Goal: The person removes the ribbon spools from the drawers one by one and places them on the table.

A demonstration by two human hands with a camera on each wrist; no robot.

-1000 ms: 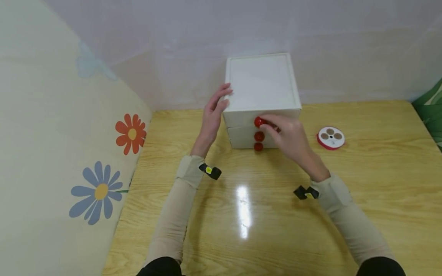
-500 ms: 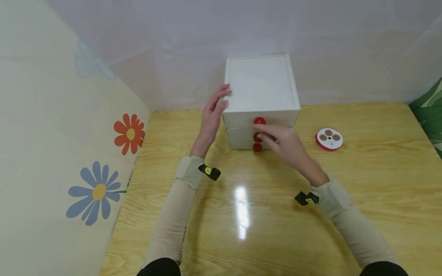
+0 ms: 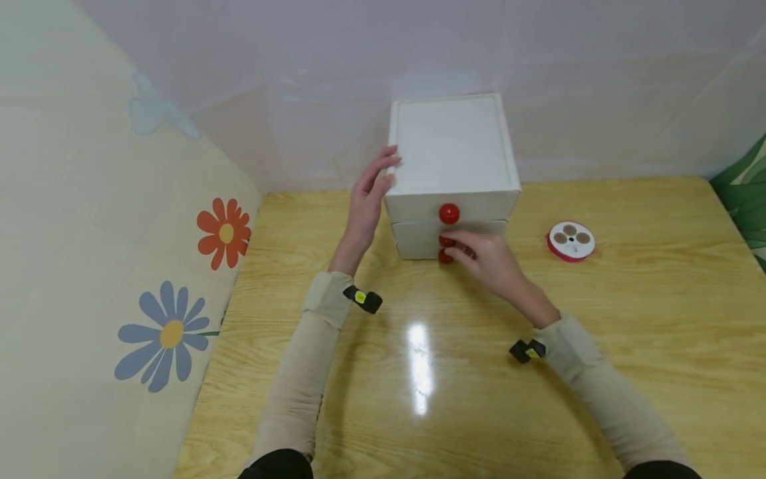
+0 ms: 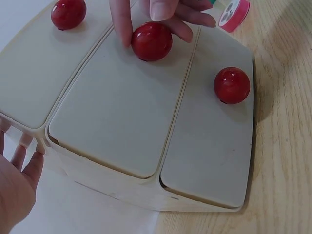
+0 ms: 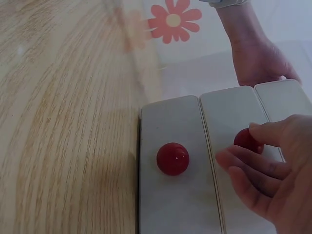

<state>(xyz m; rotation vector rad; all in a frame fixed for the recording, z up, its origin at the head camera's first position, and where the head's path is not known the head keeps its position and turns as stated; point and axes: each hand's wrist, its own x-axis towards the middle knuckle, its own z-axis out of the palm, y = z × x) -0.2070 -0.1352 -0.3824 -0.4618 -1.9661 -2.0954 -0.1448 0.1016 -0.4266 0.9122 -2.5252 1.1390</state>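
Note:
A small white cabinet (image 3: pixel 449 143) with three stacked drawers stands against the back wall, its drawer fronts closed. Each front carries a round red knob. My left hand (image 3: pixel 364 206) rests along the cabinet's left side, fingertips at the top edge. On the middle knob (image 4: pixel 152 41), the thumb and fingers of my right hand (image 3: pixel 493 263) pinch from either side; the left wrist view shows them around it. Nothing covers the top knob (image 3: pixel 449 213). Just below the right fingers is the bottom knob (image 5: pixel 173 159), untouched in the right wrist view.
To the right of the cabinet, a white round spool (image 3: pixel 571 241) with a pink-red rim lies on the wooden table (image 3: pixel 419 426). Behind the cabinet hangs a pale wall covering (image 3: pixel 323 86). A wall with painted flowers (image 3: pixel 170 334) borders the left side.
My right hand has let go of the top knob and moved down to the middle one. The left hand stays at the cabinet's side, and the drawers look unmoved.

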